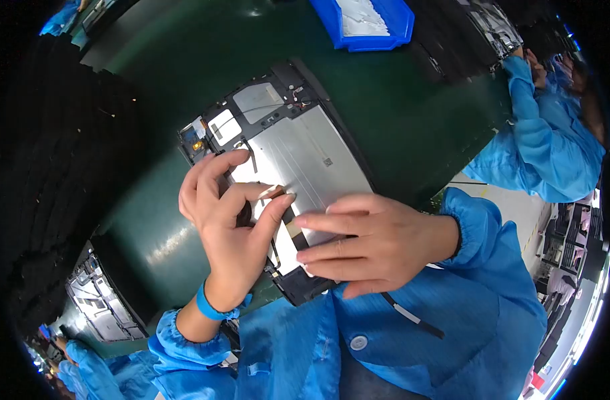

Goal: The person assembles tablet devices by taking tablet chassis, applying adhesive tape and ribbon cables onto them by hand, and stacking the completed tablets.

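An opened tablet-like device (308,150) lies in front of me, with a silver metal plate, a black frame and small parts along its far left edge. My left hand (228,217), with a blue wrist strap (215,307), is over its left side. Its thumb and index finger pinch the end of a brown flex cable (273,192). A black and tan strip (293,230) runs across the plate between my hands. My right hand (378,243) rests with fingers stretched out and spread over the near right part of the device, fingertips at the strip.
A blue bin (358,48) with white pieces stands at the far side of the green table (398,107). Another opened device (101,300) lies at left. A black and white strip (411,317) hangs by my smock. A co-worker in a blue sleeve (528,93) is at right.
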